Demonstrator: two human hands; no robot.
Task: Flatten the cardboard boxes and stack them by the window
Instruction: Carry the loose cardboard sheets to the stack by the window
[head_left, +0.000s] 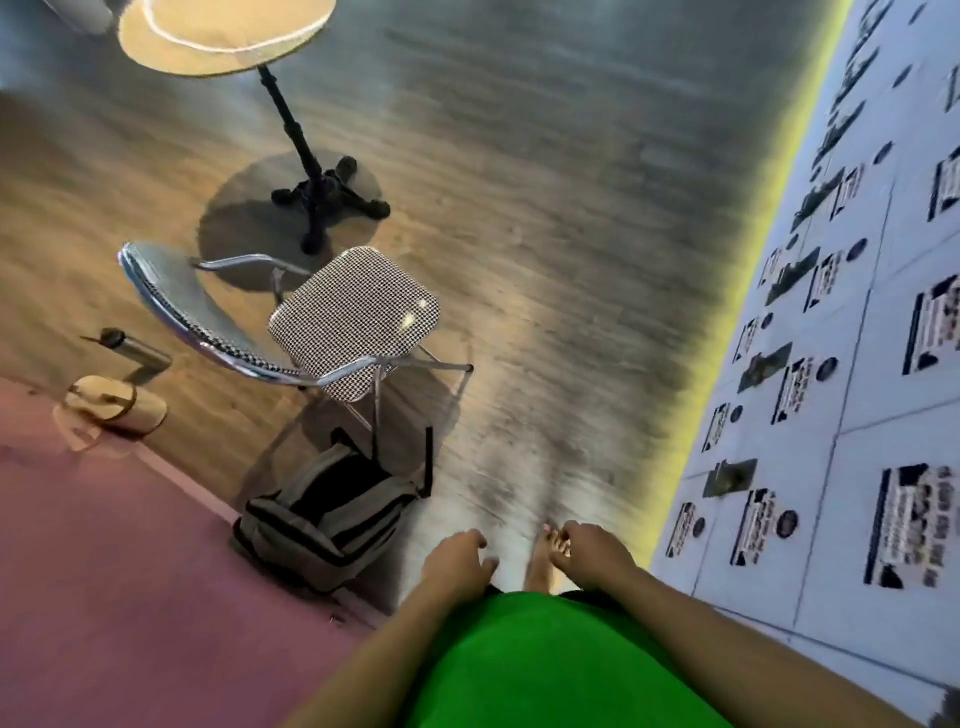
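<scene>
No cardboard box shows in this blurred, tilted view. My left hand (457, 558) hangs low in front of my green shirt, fingers loosely curled and holding nothing. My right hand (592, 553) hangs beside it, also empty, with fingers slightly apart. A bare foot (545, 558) shows on the wooden floor between the two hands.
A checkered chair with a chrome frame (353, 317) stands ahead on the left, a grey backpack (327, 514) on the floor below it. A round table on a black pedestal (228, 36) is farther off. White lockers with labels (841, 405) line the right. Pink wall (104, 571) on the left.
</scene>
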